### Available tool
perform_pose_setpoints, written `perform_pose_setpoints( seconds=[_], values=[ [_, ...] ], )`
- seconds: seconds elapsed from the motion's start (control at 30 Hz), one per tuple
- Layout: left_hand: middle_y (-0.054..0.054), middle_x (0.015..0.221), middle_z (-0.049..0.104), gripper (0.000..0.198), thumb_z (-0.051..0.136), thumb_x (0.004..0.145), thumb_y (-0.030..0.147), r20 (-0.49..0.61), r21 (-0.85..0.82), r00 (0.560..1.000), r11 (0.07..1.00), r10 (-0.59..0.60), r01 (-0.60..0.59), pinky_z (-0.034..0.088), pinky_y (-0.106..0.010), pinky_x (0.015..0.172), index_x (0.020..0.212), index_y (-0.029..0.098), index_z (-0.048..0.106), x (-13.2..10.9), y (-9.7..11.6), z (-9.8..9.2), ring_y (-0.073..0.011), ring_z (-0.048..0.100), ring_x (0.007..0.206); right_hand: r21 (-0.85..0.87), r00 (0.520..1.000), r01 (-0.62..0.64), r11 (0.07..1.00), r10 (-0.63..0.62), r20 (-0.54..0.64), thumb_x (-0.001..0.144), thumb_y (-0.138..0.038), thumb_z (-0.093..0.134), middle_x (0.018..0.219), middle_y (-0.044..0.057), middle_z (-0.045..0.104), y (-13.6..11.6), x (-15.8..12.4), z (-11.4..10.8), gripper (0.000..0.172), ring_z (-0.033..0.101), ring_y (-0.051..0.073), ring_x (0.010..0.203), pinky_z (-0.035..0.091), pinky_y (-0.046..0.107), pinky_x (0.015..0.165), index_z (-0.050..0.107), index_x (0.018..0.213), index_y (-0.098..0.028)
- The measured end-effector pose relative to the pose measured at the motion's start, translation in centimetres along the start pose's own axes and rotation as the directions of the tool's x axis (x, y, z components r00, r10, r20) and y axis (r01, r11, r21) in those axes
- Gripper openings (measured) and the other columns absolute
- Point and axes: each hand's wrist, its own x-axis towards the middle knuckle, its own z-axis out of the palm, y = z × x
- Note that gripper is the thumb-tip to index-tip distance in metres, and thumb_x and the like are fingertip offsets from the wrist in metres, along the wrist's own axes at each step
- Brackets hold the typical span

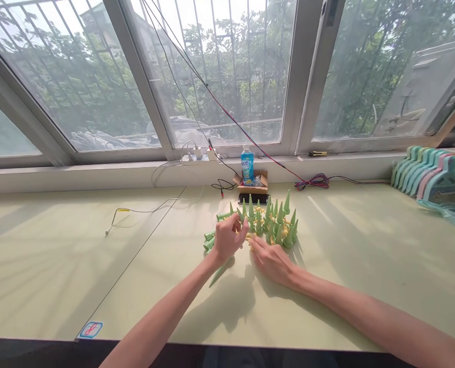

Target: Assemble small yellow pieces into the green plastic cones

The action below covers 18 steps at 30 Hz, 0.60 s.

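My left hand (229,236) is closed in a pinch above the table, its thumb and forefinger on a tilted green cone (240,214). My right hand (272,259) rests low on the tabletop with its fingers stretched out, their tips touching small yellow pieces (252,238). Just beyond both hands stand several pointed green cones (280,213), packed close, with yellow bits scattered among them. To the left, more green cones (209,240) lie on their sides, partly hidden by my left hand. One loose green cone (220,272) lies under my left wrist.
Behind the cones are a dark phone (253,199), a small cardboard box (263,182) and a blue bottle (246,166). Coiled red and black wire (314,181) lies by the sill. Pastel hangers (428,171) stand far right. A thin cable (124,210) crosses the left tabletop.
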Motion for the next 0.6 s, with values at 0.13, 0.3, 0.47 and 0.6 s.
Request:
perform_pose_setpoints(
  seconds=[0.13,0.3,0.47,0.6],
  values=[
    [0.007,0.046,0.040,0.037,0.058,0.087,0.028,-0.035,-0.082,0.995,0.992,-0.096,0.092,0.032,-0.021,0.043,0.059,0.020,0.035,-0.7,0.2,0.5,-0.0067,0.035,0.041,0.050,0.999,0.033,0.998,-0.033,-0.005,0.099,-0.016,0.035,0.121,0.015,0.059,0.2,0.1,0.2,0.026,0.064,0.015,0.075,0.044,0.024,0.059,0.055,0.114,-0.012],
    [0.007,0.047,0.040,0.036,0.058,0.085,0.024,0.051,-0.047,0.998,0.998,-0.029,0.032,0.032,-0.020,0.044,0.058,0.020,0.033,-2.5,-0.2,0.4,-0.0066,0.034,0.042,0.083,0.999,0.029,0.996,-0.031,0.017,0.098,-0.015,0.035,0.102,0.009,0.060,0.5,0.0,0.4,0.021,0.056,0.011,0.062,0.035,0.024,0.055,0.056,0.094,-0.014],
    [0.007,0.047,0.039,0.033,0.058,0.083,0.022,0.061,-0.012,0.997,0.999,0.043,-0.043,0.033,-0.020,0.044,0.059,0.020,0.035,-2.9,-0.9,0.7,-0.0064,0.033,0.042,0.093,1.000,-0.006,0.996,0.003,0.030,0.099,-0.014,0.038,0.095,0.006,0.058,0.7,0.0,0.6,0.019,0.052,0.009,0.061,0.032,0.023,0.056,0.056,0.091,-0.015],
    [0.007,0.047,0.041,0.032,0.058,0.082,0.023,0.061,-0.014,0.996,0.997,0.070,-0.070,0.033,-0.020,0.044,0.060,0.020,0.035,-2.9,-1.2,0.9,-0.0065,0.034,0.042,0.059,0.999,-0.005,0.998,0.002,0.045,0.095,-0.007,0.041,0.095,0.005,0.059,0.8,0.0,0.4,0.019,0.052,0.008,0.062,0.029,0.023,0.054,0.055,0.085,-0.015]
  ],
)
